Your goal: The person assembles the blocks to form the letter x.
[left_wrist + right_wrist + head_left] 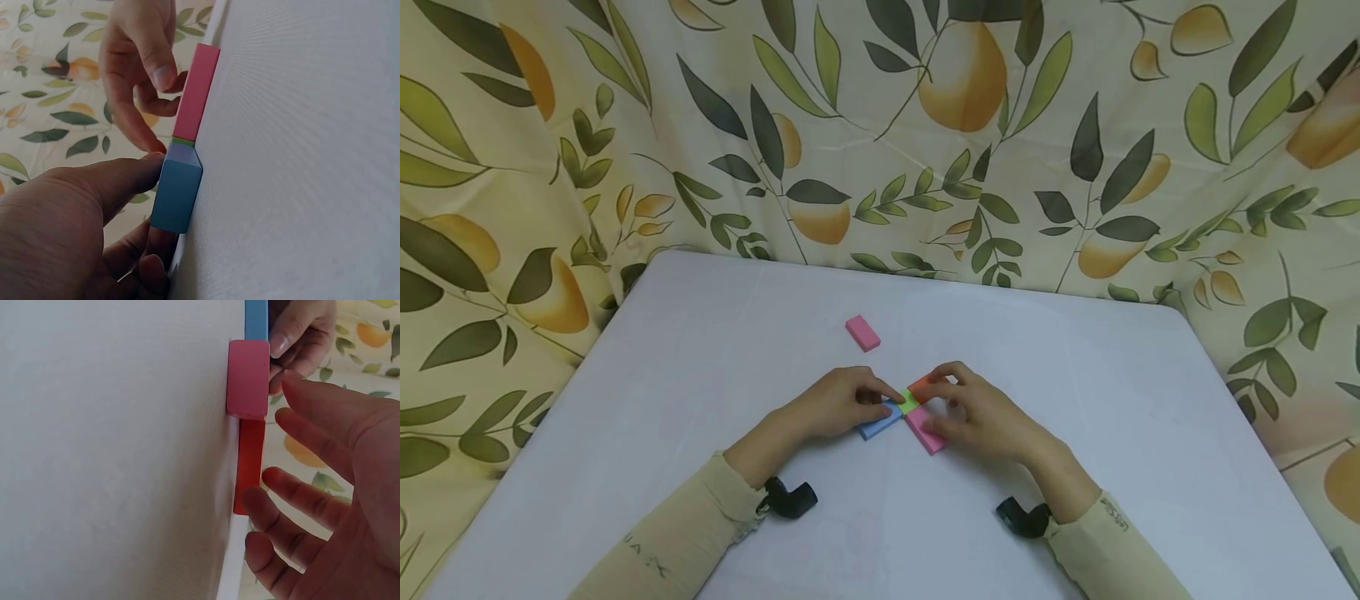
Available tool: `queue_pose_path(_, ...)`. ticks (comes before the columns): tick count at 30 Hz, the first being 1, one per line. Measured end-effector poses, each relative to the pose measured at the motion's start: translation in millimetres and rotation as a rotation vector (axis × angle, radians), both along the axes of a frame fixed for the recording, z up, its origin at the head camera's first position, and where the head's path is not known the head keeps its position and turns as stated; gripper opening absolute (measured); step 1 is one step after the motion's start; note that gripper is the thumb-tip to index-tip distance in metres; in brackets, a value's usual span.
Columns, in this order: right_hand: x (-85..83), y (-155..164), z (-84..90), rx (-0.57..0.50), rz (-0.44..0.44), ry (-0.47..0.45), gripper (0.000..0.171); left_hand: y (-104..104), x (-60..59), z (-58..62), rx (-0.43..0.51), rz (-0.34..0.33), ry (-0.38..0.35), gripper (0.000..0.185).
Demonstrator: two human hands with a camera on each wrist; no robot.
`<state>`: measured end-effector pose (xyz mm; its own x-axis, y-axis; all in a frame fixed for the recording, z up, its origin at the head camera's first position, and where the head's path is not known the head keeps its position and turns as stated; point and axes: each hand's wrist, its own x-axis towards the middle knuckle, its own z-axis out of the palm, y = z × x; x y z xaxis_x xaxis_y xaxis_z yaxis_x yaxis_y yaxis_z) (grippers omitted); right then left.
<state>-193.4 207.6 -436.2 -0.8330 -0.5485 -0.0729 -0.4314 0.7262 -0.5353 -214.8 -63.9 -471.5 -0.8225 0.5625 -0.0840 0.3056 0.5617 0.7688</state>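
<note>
Backdrop, head view: a curtain (880,125) printed with leaves and yellow fruit hangs behind a white table (700,375).
Blocks, head view: near the table's middle lie a blue block (877,423), a green block (909,402), a red block (920,387) and a pink block (925,433), close together in a cross shape. A second pink block (862,332) lies alone, farther back and well apart.
Left hand, head view: the left hand (835,404) rests on the blue block, fingertips at the green one.
Right hand, head view: the right hand (981,412) lies over the red and pink blocks, fingers bent.
Left wrist view: the left hand (62,225) has its thumb and fingers curled on the blue block (177,194), pinching it. The pink block (195,94) runs beyond it, the green block (183,142) between them.
Right wrist view: the right hand (337,487) hovers just beside the red block (249,465), fingers loosely spread, gripping nothing. The pink block (249,378) lies across it, with the blue block (256,319) beyond.
</note>
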Motion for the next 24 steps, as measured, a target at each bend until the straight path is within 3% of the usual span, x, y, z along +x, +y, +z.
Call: queue_pose_path(24, 1.0, 6, -15.6, -0.086, 0.035, -0.006, 0.036, 2, -0.9, -0.8, -0.024, 0.011, -0.004, 0.023)
